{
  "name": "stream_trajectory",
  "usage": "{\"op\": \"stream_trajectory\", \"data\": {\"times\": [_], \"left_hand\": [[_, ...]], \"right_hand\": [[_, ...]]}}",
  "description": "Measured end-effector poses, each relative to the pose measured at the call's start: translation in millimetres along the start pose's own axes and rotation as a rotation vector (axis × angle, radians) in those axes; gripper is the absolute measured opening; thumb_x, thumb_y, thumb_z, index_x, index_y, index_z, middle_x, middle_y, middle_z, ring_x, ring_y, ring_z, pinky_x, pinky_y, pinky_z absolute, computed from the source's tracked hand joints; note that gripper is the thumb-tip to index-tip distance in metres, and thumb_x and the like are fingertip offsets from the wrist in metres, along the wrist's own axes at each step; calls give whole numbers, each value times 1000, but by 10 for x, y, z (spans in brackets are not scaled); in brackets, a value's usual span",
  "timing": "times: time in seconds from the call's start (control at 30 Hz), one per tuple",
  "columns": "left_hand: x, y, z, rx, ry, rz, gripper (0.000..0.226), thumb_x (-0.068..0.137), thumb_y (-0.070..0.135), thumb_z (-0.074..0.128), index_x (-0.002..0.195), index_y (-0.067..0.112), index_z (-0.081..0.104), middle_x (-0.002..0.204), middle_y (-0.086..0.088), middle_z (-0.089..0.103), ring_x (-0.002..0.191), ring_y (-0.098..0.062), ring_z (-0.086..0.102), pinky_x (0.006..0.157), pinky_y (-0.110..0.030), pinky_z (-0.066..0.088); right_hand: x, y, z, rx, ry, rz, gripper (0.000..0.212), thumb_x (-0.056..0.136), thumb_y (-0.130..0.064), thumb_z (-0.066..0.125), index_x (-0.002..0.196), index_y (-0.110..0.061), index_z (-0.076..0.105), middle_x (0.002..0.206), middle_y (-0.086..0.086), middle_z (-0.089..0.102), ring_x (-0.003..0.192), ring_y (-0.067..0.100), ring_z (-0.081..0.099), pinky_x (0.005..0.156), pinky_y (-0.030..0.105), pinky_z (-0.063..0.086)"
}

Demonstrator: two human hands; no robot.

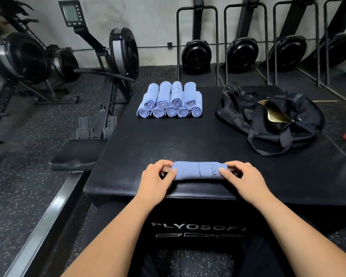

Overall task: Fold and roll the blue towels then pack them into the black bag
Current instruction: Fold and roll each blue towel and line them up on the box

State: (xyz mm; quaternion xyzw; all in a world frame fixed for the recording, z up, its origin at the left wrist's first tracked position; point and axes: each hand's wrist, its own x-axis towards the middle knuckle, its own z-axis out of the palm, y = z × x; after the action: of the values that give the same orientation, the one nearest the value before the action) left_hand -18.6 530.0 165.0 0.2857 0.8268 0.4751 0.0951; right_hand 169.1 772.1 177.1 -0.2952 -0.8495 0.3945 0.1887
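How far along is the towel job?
Done: nine rolled towels sit stacked at the far side of the box. In hand: the left hand and right hand grip another towel, rolled up at the near edge. Left: all the packing. The black bag lies unzipped on the right, with no towel visible inside.

Single head-worn wide-angle view; looks forward, down over box top [188,140]; hands close; gym wall far.
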Motion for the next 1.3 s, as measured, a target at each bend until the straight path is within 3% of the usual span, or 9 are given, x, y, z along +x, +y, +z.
{"op": "stream_trajectory", "data": {"times": [0.13, 0.23, 0.47, 0.7, 0.83, 0.93, 1.03, 1.17, 1.3], "left_hand": [[99, 60, 33, 38, -6, -29, 18, 91, 56, 58, 103, 44, 66, 82, 17, 66, 92, -19, 61, 96, -48, 51], [176, 155, 73, 120, 61, -69, 15, 97, 45, 62, 108, 41, 71, 96, 15, 60, 106, -19, 54, 101, -43, 47], [331, 345, 21, 291, 82, 100, 18, 95, 24, 68, 94, 42, 70, 103, 19, 63, 101, -14, 48, 95, -38, 41], [316, 314, 30, 254, 46, 106, 18, 101, 29, 61, 106, 39, 74, 108, 23, 64, 102, -10, 50, 98, -34, 41], [300, 313, -39, 289, -37, 120, 26, 98, 39, 65, 123, 41, 71, 120, 21, 60, 109, -11, 48, 102, -33, 40], [278, 341, -46, 343, 76, 31, 33, 96, 47, 66, 128, 38, 67, 120, 12, 57, 111, -16, 51, 100, -36, 45], [213, 438, -15, 278, 175, -163, 42, 93, 51, 69, 128, 32, 56, 102, 12, 63, 101, -15, 60, 88, -40, 52], [137, 525, 54, 135, 103, -370, 44, 92, 50, 70, 113, 22, 43, 95, 7, 68, 94, -21, 65, 79, -37, 49], [135, 529, 37, 27, 32, -394, 46, 86, 56, 75, 102, 25, 44, 100, 6, 69, 97, -19, 67, 89, -39, 53]], "right_hand": [[101, 6, 47, -72, 22, -8, 21, 91, -58, 69, 102, -41, 74, 93, -15, 63, 98, 9, 56, 80, 24, 39], [219, 11, 100, -140, 43, -5, 24, 92, -62, 63, 102, -43, 73, 97, -17, 63, 103, 19, 58, 85, 32, 41], [265, -173, 158, -132, 99, -134, 17, 100, -31, 66, 107, -45, 75, 102, -23, 70, 97, 13, 53, 90, 36, 47], [271, -140, 185, -270, -8, -149, 24, 107, -40, 44, 117, -46, 65, 108, -25, 67, 104, 12, 49, 96, 43, 48], [278, -135, 140, -301, -51, -164, 20, 104, -51, 47, 116, -49, 63, 102, -29, 65, 104, 9, 46, 98, 43, 45], [261, -193, 149, -306, -57, -164, 17, 102, -53, 51, 113, -49, 64, 101, -30, 66, 101, 8, 45, 97, 42, 45], [203, -264, 196, -325, -86, -151, 29, 101, -57, 51, 128, -52, 62, 104, -28, 65, 102, 9, 45, 98, 42, 44], [146, -414, 285, -348, -135, -139, 38, 99, -59, 52, 136, -57, 58, 112, -30, 68, 99, 10, 45, 97, 40, 45], [58, -568, 387, -241, -146, -110, 34, 91, -60, 62, 125, -57, 66, 87, -25, 71, 92, 7, 57, 89, 32, 49]]}}
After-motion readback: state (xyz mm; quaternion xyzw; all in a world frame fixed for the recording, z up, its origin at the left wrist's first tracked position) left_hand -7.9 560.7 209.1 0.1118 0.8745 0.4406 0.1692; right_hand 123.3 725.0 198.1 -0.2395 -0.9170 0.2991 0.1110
